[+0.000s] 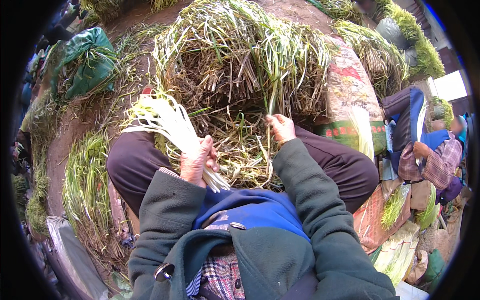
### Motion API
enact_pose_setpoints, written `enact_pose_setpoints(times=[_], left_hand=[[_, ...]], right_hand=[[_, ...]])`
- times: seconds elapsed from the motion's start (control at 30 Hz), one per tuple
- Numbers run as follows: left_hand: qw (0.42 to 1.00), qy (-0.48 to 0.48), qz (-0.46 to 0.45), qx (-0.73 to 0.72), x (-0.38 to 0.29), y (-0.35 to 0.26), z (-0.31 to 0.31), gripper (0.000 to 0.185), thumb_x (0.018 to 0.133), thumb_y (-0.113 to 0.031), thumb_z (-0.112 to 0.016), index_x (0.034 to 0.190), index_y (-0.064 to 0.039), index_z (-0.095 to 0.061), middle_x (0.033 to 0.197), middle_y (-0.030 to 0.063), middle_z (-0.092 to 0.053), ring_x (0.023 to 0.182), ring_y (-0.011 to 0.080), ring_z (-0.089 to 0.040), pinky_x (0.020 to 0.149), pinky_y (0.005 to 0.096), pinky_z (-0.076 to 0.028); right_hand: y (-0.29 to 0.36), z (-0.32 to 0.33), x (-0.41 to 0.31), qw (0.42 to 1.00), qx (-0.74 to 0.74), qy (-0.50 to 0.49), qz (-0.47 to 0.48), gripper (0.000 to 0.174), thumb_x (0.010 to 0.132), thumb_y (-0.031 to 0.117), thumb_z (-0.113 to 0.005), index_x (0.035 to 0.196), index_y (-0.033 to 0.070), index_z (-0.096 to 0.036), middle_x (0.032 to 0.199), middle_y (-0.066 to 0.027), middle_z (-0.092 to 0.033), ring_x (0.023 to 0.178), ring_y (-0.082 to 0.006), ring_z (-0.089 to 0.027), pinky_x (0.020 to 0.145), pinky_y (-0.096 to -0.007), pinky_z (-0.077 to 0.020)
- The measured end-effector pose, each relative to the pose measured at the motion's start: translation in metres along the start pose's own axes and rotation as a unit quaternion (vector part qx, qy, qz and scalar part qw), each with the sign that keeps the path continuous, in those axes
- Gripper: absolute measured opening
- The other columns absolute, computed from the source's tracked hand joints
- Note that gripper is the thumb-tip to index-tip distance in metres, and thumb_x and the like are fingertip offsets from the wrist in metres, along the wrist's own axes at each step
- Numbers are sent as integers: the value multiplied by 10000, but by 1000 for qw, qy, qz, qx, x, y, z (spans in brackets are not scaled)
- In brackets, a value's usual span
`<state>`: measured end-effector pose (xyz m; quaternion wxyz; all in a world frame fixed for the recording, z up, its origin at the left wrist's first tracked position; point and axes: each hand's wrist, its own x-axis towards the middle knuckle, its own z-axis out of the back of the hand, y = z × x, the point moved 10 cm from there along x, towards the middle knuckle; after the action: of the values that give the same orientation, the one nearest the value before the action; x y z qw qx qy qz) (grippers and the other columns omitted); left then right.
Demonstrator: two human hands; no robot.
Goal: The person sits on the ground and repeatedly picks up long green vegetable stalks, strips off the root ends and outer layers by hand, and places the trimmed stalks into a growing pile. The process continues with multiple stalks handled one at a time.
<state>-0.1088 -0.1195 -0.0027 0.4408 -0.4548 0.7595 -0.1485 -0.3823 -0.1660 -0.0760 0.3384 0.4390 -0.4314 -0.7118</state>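
My left hand (198,161) is closed round a bunch of peeled pale stalks (176,120), whose yellow-green leaf ends fan out to the upper left over my knee. With the fingertips of my right hand (281,128) I pinch a single unpeeled stalk (273,101); its green leaf part points up and a thin brown strand hangs below. Just beyond both hands rises a large heap of unpeeled leafy stalks (232,48) with brown, dry lower ends. Loose peelings (243,150) cover the ground between my knees.
A printed woven sack (352,86) lies at the right, with a pale bunch of stalks (362,131) on it. A person in a plaid sleeve (440,161) sits farther right, holding stalks. Tied bunches (399,251) lie at lower right. A green sack (90,63) stands upper left.
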Motion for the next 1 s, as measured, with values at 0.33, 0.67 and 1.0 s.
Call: enact_pose_setpoints(times=[0.33, 0.67, 1.0], left_hand=[[997, 12, -10, 72, 6, -1, -11, 248, 807, -166, -645, 947, -61, -469, 744, 34, -552, 478, 66, -462, 403, 202, -386], [995, -3, -14, 97, 18, 9, 16, 181, 761, -173, -692, 843, -45, -593, 619, 11, -553, 457, 62, -486, 382, 194, -377], [979, -10, -49, 199, 17, -5, 20, 245, 783, -250, -662, 824, -21, -583, 560, -1, -520, 435, 61, -464, 380, 206, -381]], right_hand=[[83, -87, -104, 954, 130, 271, -18, 131, 793, 157, -658, 857, 47, -629, 669, 10, -593, 505, -32, -476, 430, -181, -353], [67, -120, -129, 943, 62, 326, 17, 157, 868, 171, -547, 927, 40, -607, 674, 17, -549, 541, -42, -454, 470, -204, -379], [63, -127, -125, 959, 90, 269, 17, 65, 819, 62, -577, 878, 50, -553, 680, -4, -554, 559, -54, -495, 441, -179, -382]])
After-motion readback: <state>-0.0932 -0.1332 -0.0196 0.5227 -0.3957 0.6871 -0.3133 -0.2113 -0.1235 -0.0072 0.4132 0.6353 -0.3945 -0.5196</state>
